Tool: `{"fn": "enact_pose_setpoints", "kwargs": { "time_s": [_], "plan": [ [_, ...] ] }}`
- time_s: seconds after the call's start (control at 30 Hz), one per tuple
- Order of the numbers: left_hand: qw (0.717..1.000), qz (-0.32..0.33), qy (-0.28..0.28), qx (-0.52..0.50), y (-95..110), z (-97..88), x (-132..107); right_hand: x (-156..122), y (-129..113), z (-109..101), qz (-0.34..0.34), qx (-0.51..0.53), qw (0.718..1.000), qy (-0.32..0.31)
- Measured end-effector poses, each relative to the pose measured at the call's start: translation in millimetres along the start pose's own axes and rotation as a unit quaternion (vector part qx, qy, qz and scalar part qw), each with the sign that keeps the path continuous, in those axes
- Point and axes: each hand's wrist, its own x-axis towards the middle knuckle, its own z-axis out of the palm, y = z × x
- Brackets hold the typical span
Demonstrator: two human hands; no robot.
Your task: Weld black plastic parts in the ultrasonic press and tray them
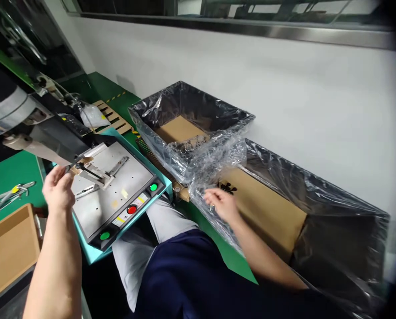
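My left hand (58, 188) is at the left edge of the machine's metal plate (127, 188), its thumb and fingers pinched at a small dark piece (68, 168) beside the metal fixture (99, 175). What exactly it grips is partly hidden. My right hand (221, 203) hovers over the near rim of a plastic-lined bin (337, 252), fingers curled in. A small glint shows under those fingers, too small to name. Just beyond them, several small black parts (227, 188) lie in the bin by a cardboard sheet (267, 208).
A second lined bin (224, 106) stands behind, with cardboard inside. The machine's front panel carries a red button (131, 209) and green buttons (154, 187). Pliers-like tools (9, 195) and a brown tray (8, 257) are at left. A wooden pallet (113, 117) lies behind.
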Motion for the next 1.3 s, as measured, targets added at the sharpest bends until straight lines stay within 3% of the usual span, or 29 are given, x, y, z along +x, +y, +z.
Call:
{"fn": "enact_pose_setpoints", "kwargs": {
  "time_s": [0.1,0.17,0.2,0.23,0.27,0.33,0.4,0.47,0.53,0.63,0.7,0.8,0.93,1.0,1.03,1.1,1.13,1.2,1.3],
  "plan": [
    [0.988,0.04,0.149,0.028,7.2,-0.3,-36.1,50.4,1.3,-63.8,-0.044,-0.046,0.969,0.237],
    [0.981,-0.021,0.193,0.027,6.3,20.1,-77.3,92.3,-5.4,-98.9,-0.092,-0.11,0.931,0.337],
    [0.988,-0.069,0.136,0.018,4.6,38.5,-100.9,113.9,-11.3,-111.6,-0.1,-0.141,0.916,0.363],
    [0.993,-0.112,0.035,0.007,2.8,61.7,-124.8,135.0,-18.7,-120.7,-0.101,-0.17,0.907,0.371],
    [0.984,-0.154,-0.084,-0.011,1.4,88.5,-147.7,154.8,-27.1,-126.1,-0.099,-0.197,0.903,0.368],
    [0.942,-0.237,-0.228,-0.059,1.5,146.2,-186.8,188.5,-44.0,-127.8,-0.098,-0.233,0.902,0.35],
    [0.901,-0.32,-0.279,-0.09,5.5,198.7,-213.8,212.0,-57.1,-122.7,-0.104,-0.248,0.906,0.328],
    [0.868,-0.374,-0.311,-0.104,11.3,238.0,-228.9,225.3,-64.7,-116.9,-0.098,-0.247,0.918,0.294],
    [0.852,-0.403,-0.316,-0.107,16.4,262.8,-234.4,229.6,-69.0,-113.7,-0.086,-0.239,0.933,0.257],
    [0.863,-0.396,-0.289,-0.126,22.1,275.2,-231.9,223.9,-78.3,-114.7,-0.105,-0.212,0.948,0.212],
    [0.876,-0.366,-0.273,-0.152,26.9,268.3,-225.9,214.7,-91.6,-117.6,-0.131,-0.189,0.955,0.188],
    [0.896,-0.301,-0.257,-0.201,41.7,236.6,-211.7,193.0,-123.7,-121.4,-0.154,-0.142,0.965,0.158],
    [0.898,-0.232,-0.266,-0.262,77.7,162.3,-186.3,145.1,-167.6,-119.6,-0.177,0.0,0.979,0.099],
    [0.899,-0.214,-0.268,-0.274,98.0,118.4,-174.6,117.1,-177.2,-114.4,-0.147,0.018,0.989,0.011],
    [0.9,-0.206,-0.27,-0.273,107.4,96.8,-169.7,104.5,-178.0,-110.4,-0.113,-0.002,0.992,-0.064],
    [0.902,-0.195,-0.282,-0.264,124.1,57.3,-162.8,86.0,-174.0,-98.1,-0.024,-0.082,0.969,-0.231],
    [0.9,-0.194,-0.293,-0.258,131.2,40.6,-160.7,81.0,-170.8,-89.2,0.009,-0.125,0.951,-0.283],
    [0.891,-0.201,-0.322,-0.25,143.1,15.2,-158.7,79.7,-166.3,-64.3,0.014,-0.179,0.94,-0.292],
    [0.862,-0.224,-0.386,-0.239,156.0,-3.3,-158.5,92.5,-169.2,-9.0,-0.109,-0.129,0.957,-0.236]
  ]
}}
